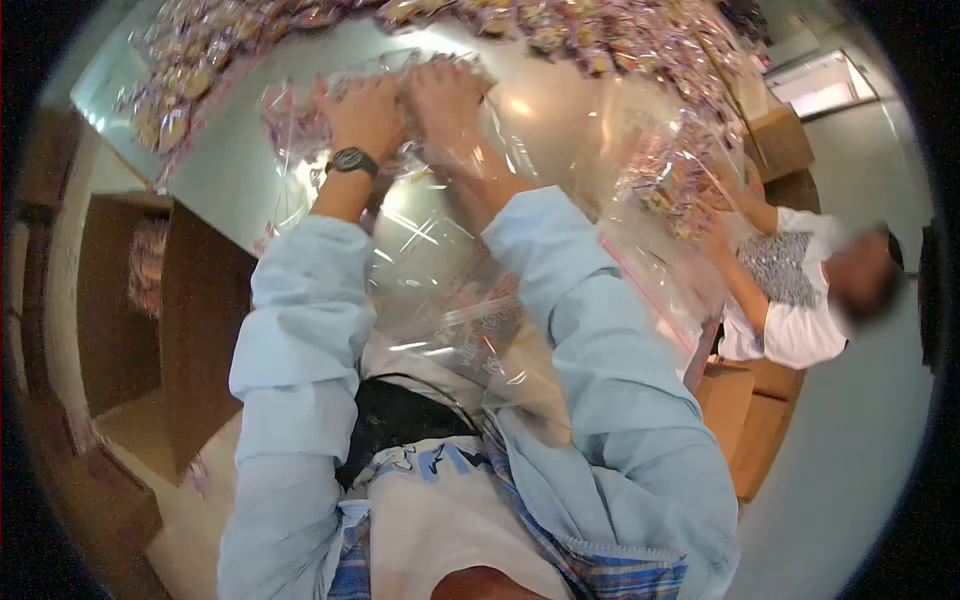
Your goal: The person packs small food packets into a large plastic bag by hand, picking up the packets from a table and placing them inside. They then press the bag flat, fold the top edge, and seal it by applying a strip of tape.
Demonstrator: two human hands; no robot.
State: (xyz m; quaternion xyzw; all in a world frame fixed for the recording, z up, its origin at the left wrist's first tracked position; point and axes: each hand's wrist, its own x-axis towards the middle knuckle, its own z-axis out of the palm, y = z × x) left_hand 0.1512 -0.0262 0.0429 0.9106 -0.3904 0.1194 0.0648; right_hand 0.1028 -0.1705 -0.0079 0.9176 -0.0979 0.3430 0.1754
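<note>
A large clear plastic bag [415,260] lies over the table's near edge and hangs toward my body. My left hand [365,118], with a dark watch on its wrist, rests on the bag's far part, over small wrapped packets [295,120]. Close beside it on the right, my right hand [447,100] presses on the same bag, palm down. The fingers of both hands are spread and lie over film and packets. Whether any packet is under the palms is hidden.
Wrapped packets [590,35] are heaped along the table's far side. At right, a co-worker [790,285] reaches into another clear bag with packets [665,185]. Cardboard boxes stand at right [745,420] and an open one at left [205,340].
</note>
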